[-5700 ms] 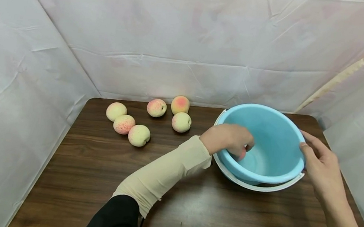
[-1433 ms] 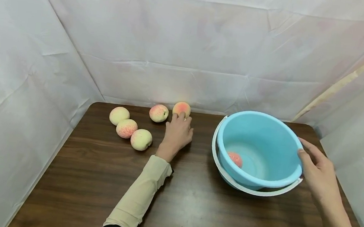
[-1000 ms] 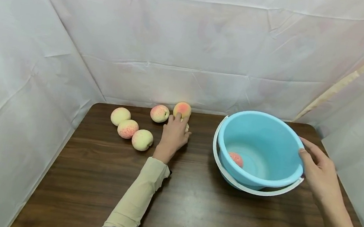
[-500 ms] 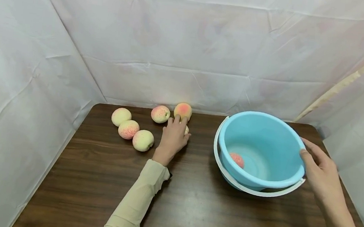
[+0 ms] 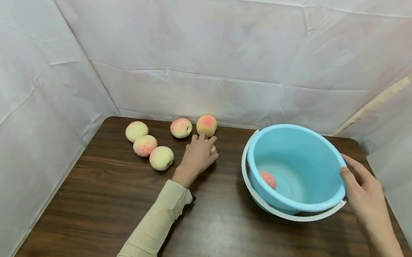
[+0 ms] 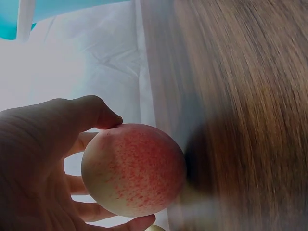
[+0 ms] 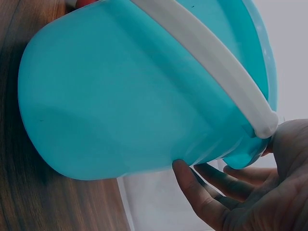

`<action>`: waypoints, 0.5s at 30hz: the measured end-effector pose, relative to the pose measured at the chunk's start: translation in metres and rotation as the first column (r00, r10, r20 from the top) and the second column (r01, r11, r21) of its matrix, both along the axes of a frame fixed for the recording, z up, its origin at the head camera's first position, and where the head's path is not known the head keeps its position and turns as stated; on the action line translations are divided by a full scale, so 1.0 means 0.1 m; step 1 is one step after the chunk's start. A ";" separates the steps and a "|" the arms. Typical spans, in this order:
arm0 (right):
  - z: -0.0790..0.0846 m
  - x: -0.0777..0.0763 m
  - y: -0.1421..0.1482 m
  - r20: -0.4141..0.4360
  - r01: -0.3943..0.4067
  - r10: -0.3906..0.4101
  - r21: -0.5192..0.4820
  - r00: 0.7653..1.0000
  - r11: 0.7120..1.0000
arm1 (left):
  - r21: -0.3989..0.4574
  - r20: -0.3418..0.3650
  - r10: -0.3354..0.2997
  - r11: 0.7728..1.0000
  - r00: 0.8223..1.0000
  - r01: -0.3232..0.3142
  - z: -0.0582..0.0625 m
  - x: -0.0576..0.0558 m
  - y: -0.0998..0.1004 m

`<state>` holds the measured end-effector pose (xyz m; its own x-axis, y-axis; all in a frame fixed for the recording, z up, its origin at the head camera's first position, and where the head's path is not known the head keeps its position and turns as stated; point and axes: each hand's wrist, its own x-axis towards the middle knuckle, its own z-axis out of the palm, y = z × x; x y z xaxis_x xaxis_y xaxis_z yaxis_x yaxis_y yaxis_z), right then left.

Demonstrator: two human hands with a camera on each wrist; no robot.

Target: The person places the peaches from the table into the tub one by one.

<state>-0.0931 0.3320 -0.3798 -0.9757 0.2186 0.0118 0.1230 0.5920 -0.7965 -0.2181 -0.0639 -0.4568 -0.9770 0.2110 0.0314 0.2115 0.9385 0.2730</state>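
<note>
My left hand grips a pale, red-speckled peach near the table's back edge. In the left wrist view the thumb presses one side of it and the fingers curl round the other; from the head view the hand mostly covers it. My right hand holds a light blue bucket at its right rim, thumb over the edge and fingers along the outer wall. The bucket's white handle hangs down over its front. One reddish peach lies inside on the bottom.
Just behind the left hand sit an orange-yellow peach and a pink-tinged peach. Farther left, a cream peach, a speckled peach and a pale peach form a row. White sheeting rises behind the dark wooden table.
Several seconds ago the left hand was inside the bucket with the reddish peach; it released it there, moved left, and closed on another peach. The right hand stays on the bucket.
</note>
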 end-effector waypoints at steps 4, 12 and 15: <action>0.01 0.00 -0.01 -0.010 -0.007 0.007 -0.002 1.000 1.000 | 0.002 -0.021 -0.012 1.000 1.000 0.012 0.00 0.02 0.00; 0.01 0.01 -0.01 -0.016 -0.004 0.004 -0.004 1.000 1.000 | 0.016 -0.077 -0.036 0.999 0.996 0.038 0.09 0.05 0.02; 0.00 0.01 -0.02 -0.014 0.000 0.000 -0.009 1.000 1.000 | 0.020 -0.117 -0.047 0.999 0.992 0.050 0.16 0.07 0.04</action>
